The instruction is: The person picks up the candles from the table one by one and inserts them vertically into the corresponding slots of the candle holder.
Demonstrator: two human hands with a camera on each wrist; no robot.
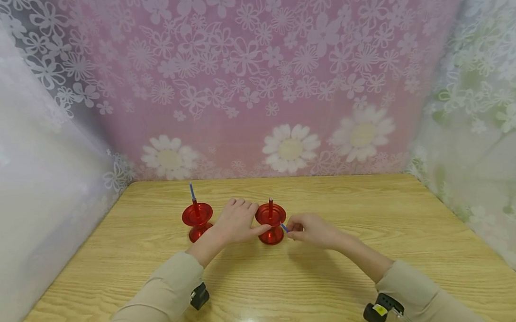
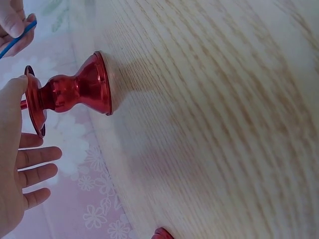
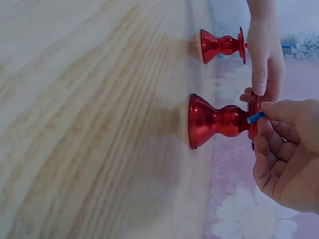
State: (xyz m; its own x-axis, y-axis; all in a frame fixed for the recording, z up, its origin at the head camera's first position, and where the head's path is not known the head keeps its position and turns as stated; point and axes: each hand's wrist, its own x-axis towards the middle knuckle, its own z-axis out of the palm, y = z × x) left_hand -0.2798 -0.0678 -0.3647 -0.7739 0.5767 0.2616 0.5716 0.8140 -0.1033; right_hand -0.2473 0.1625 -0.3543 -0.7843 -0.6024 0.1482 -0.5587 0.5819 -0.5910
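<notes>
Two shiny red candle holders with wide dishes stand upright on the table. In the left one [image 1: 197, 215], a thin blue candle [image 1: 192, 191] stands in the red tube. My left hand [image 1: 236, 222] holds the right candle holder [image 1: 271, 235] by its dish, thumb on the near rim and fingers around the left side. The tube [image 1: 271, 205] of this holder has no candle in it. Just right of the dish, my right hand [image 1: 310, 230] pinches another blue candle [image 3: 255, 118] between thumb and fingertips. That candle lies tilted, its end near the dish.
The holders stand on a light wood-grain table [image 1: 353, 191]. A pink flowered curtain [image 1: 222, 115] hangs behind it, with pale sheets at the left [image 1: 36, 168] and right [image 1: 479, 139]. Dark cameras are strapped to both wrists.
</notes>
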